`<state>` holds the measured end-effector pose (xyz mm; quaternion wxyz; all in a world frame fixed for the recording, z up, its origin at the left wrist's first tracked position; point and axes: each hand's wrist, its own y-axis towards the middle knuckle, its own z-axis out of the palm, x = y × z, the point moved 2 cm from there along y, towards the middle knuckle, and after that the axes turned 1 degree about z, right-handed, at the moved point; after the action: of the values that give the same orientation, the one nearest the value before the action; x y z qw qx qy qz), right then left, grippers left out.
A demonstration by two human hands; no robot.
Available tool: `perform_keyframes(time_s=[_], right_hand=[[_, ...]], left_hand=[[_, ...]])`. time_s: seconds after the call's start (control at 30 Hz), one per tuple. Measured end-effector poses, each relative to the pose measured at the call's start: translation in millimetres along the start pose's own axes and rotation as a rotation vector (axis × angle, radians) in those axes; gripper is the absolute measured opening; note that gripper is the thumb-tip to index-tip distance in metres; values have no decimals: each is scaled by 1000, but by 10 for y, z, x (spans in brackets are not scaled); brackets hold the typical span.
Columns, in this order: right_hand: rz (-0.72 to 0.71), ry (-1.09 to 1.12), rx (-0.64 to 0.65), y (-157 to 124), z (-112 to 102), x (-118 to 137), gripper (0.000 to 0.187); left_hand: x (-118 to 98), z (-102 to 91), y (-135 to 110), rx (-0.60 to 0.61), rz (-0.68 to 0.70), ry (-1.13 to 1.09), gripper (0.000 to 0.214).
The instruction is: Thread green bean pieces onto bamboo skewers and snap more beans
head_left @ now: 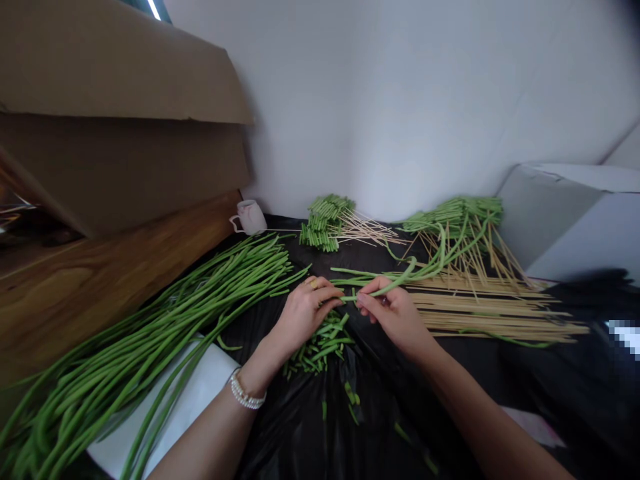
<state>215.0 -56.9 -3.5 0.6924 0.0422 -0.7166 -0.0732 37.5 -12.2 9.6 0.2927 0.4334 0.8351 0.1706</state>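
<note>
My left hand (307,310) and my right hand (393,310) meet at the middle of the black-covered table, both pinching one long green bean (425,263) that runs off to the upper right. The left fingers are closed on its near end; a ring shows on one finger and a pearl bracelet (246,395) on the wrist. Just below the hands lies a small pile of short cut bean pieces (320,347).
A big heap of long green beans (150,340) covers the left side. Loose wooden skewers (490,310) lie at the right. Two bunches of skewered bean pieces (325,223) (455,213) rest at the back. A white mug (250,217), cardboard box (120,113) and grey box (565,220) stand around.
</note>
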Motion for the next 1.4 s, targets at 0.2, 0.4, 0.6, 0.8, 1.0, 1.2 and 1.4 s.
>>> perform_keyframes(time_s=[0.2, 0.4, 0.6, 0.8, 1.0, 1.2, 1.4], right_hand=[[-31, 115, -7, 10, -40, 43, 23], [0, 289, 2, -2, 2, 15, 21], [33, 278, 24, -22, 100, -5, 23], [90, 393, 20, -21, 47, 47, 24], [116, 504, -26, -23, -10, 94, 24], [111, 568, -58, -6, -46, 168, 30], [76, 439, -11, -12, -27, 151, 30]], left_hand=[[-34, -31, 22, -71, -192, -236, 15], [-68, 45, 32, -112, -502, -899, 24], [-62, 125, 36, -235, -643, -1363, 26], [-103, 82, 28, -124, -703, -1640, 19], [-135, -63, -56, 442, -656, -1637, 14], [-128, -161, -123, 683, -509, -1463, 20], [-89, -67, -55, 433, -610, -1426, 30]])
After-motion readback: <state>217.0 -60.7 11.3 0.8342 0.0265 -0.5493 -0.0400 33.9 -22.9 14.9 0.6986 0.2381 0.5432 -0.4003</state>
